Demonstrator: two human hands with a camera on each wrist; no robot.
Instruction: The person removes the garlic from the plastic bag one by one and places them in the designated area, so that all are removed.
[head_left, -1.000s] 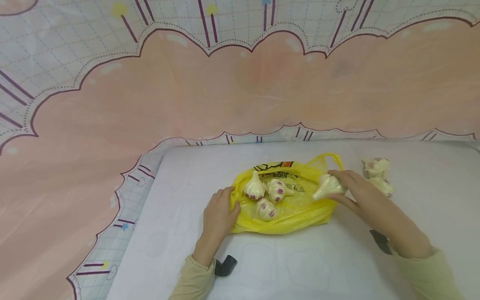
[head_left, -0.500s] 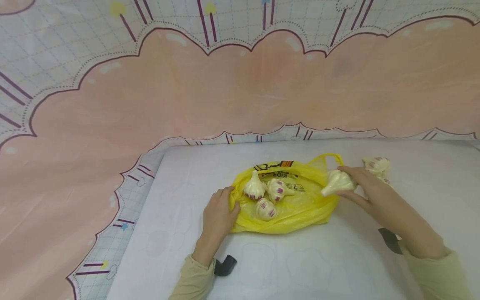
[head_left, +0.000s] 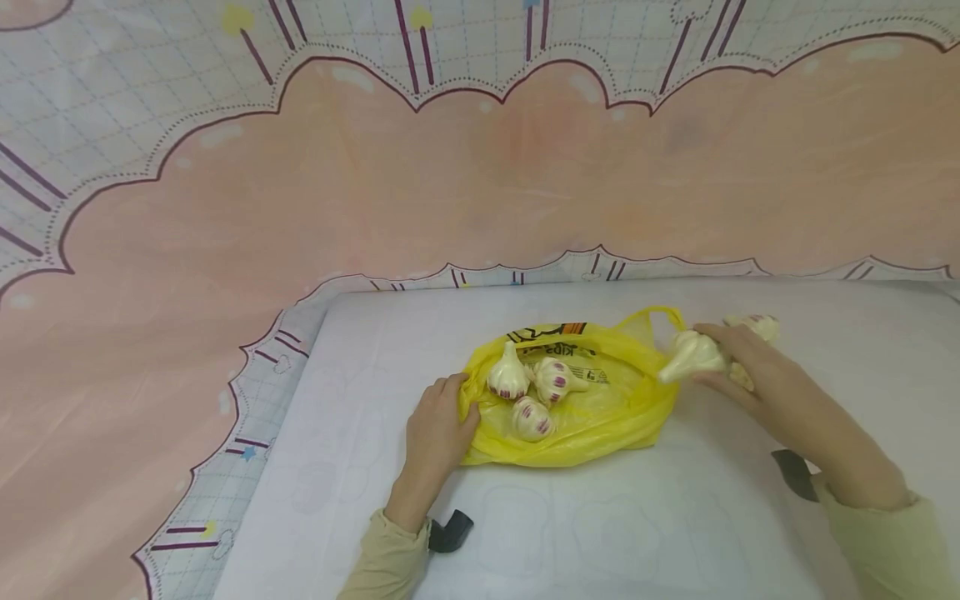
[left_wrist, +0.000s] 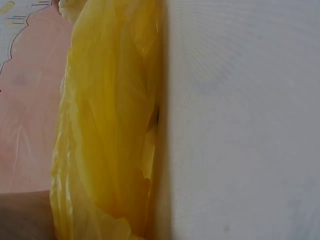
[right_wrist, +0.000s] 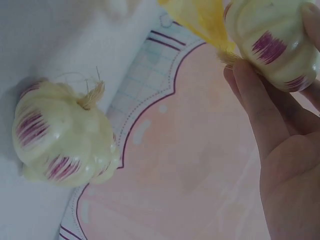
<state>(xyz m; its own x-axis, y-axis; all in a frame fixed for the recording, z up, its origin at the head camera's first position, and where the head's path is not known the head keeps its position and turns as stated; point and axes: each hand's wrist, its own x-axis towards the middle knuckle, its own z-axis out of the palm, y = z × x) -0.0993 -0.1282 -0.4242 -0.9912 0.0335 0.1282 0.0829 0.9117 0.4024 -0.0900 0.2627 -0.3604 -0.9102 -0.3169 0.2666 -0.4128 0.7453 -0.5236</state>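
Observation:
A yellow plastic bag (head_left: 600,433) lies on the white table with its mouth spread. Inside it sit three garlic bulbs (head_left: 508,375), cream with purple streaks. At the bag's left edge my left hand (head_left: 437,429) pinches the rim, thumb inside. Yellow film (left_wrist: 110,125) fills much of the left wrist view, mostly hiding that hand. Right of the bag, my right hand (head_left: 757,371) holds another garlic bulb (head_left: 693,356) between thumb and fingers, its stem pointing left. In the right wrist view this held bulb (right_wrist: 272,45) shows purple streaks and a tuft of root fibres.
Beyond my right hand are more garlic bulbs (head_left: 761,325) on the table, partly hidden by it; one bulb (right_wrist: 65,135) shows large in the right wrist view. A bag handle loop (head_left: 663,312) stands up at the back right. A cartoon-patterned cloth (head_left: 480,183) hangs behind.
My right hand has moved right with the garlic bulb, from over the bag's mouth to beyond its right edge. It now covers more of the bulbs behind. My left hand has stayed put.

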